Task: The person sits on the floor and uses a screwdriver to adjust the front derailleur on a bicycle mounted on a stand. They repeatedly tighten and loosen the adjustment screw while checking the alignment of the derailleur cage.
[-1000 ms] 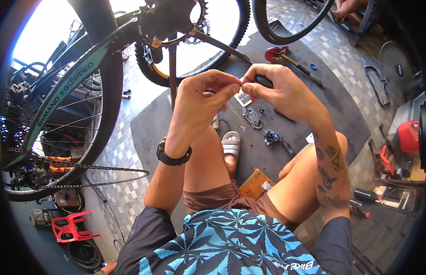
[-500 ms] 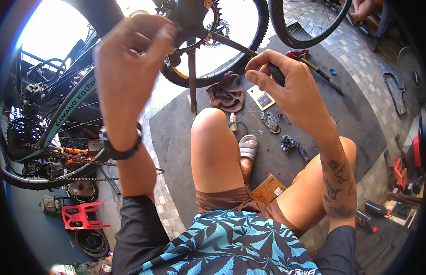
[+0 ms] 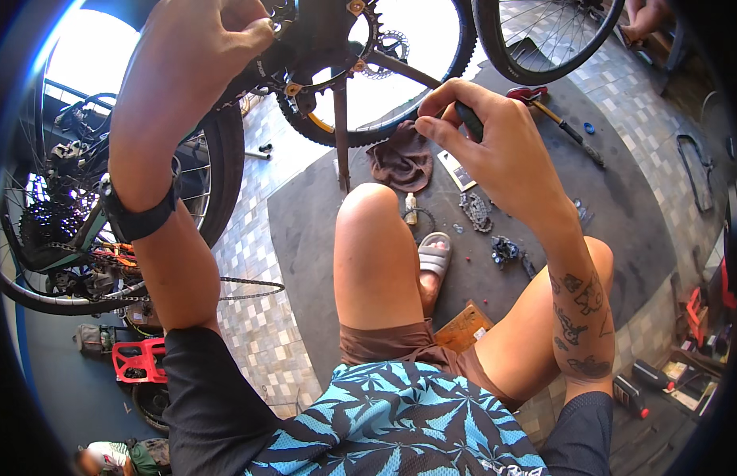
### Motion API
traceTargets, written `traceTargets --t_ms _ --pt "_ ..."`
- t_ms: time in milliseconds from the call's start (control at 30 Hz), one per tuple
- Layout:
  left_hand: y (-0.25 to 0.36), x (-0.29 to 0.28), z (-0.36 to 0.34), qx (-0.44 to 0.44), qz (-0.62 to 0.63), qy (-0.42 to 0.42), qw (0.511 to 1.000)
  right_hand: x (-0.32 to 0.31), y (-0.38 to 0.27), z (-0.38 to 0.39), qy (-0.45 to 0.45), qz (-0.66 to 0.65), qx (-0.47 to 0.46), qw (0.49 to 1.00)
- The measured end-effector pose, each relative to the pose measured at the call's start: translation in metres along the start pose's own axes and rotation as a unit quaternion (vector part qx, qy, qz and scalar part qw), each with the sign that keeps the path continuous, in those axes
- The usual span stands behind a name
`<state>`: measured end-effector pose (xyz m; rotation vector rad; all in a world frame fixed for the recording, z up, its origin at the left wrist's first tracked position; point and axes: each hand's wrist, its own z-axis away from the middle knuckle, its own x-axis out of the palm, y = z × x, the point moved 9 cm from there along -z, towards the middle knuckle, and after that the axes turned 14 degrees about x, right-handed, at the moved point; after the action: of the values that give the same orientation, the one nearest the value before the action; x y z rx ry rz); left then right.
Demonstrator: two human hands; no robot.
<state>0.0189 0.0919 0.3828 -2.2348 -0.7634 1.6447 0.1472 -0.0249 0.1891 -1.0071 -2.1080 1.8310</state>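
Observation:
My left hand (image 3: 190, 67) is raised at the upper left, beside the dark bike frame and the toothed chainring (image 3: 374, 32). Its thumb and fingers are pinched together; whatever they may hold is hidden. My right hand (image 3: 499, 147) is curled round a short dark handle (image 3: 469, 121), the rest of which the fingers hide. That hand is by the end of a dark bar (image 3: 404, 70) that slants down from the chainring area. A brown cloth (image 3: 402, 157) lies on the dark mat beyond my knee.
A chain (image 3: 476, 213), a dark bike part (image 3: 505, 251) and a small bottle (image 3: 410, 208) lie on the mat (image 3: 305, 214). Yellow-and-black long-handled cutters (image 3: 570, 127) are farther right. Another bike's cassette (image 3: 55, 210) stands left, near a red plastic chair (image 3: 138, 361).
My left hand has moved up and left, uncovering more of the bike frame and tyre. The right hand has shifted slightly left, still round the dark handle. The view has turned a little.

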Motion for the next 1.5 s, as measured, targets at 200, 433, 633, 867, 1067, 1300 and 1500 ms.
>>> traceTargets --t_ms 200,433,633,867,1067,1300,1500 --pt "-0.004 -0.002 -0.016 0.015 -0.018 -0.066 0.998 0.004 0.002 -0.007 -0.002 -0.033 -0.005 0.999" --pt "-0.014 0.004 -0.023 0.029 -0.019 -0.112 0.993 0.005 0.002 -0.011 -0.007 -0.03 -0.026 0.999" --pt "-0.008 0.009 -0.033 0.063 -0.017 -0.137 0.988 0.002 0.0 -0.012 -0.003 -0.036 -0.041 0.998" --pt "0.053 -0.023 -0.021 0.005 -0.212 -0.024 0.977 -0.001 0.001 -0.012 0.009 -0.023 -0.045 0.999" --pt "0.055 -0.025 -0.024 -0.006 -0.147 -0.035 0.988 -0.001 0.002 -0.011 0.015 -0.022 -0.048 0.998" --pt "0.012 -0.015 -0.016 -0.103 0.064 -0.023 0.992 0.0 0.003 -0.012 0.011 -0.023 -0.037 0.999" --pt "0.027 -0.009 -0.026 0.058 0.186 -0.001 0.981 0.003 0.004 -0.014 0.01 -0.015 -0.032 0.999"
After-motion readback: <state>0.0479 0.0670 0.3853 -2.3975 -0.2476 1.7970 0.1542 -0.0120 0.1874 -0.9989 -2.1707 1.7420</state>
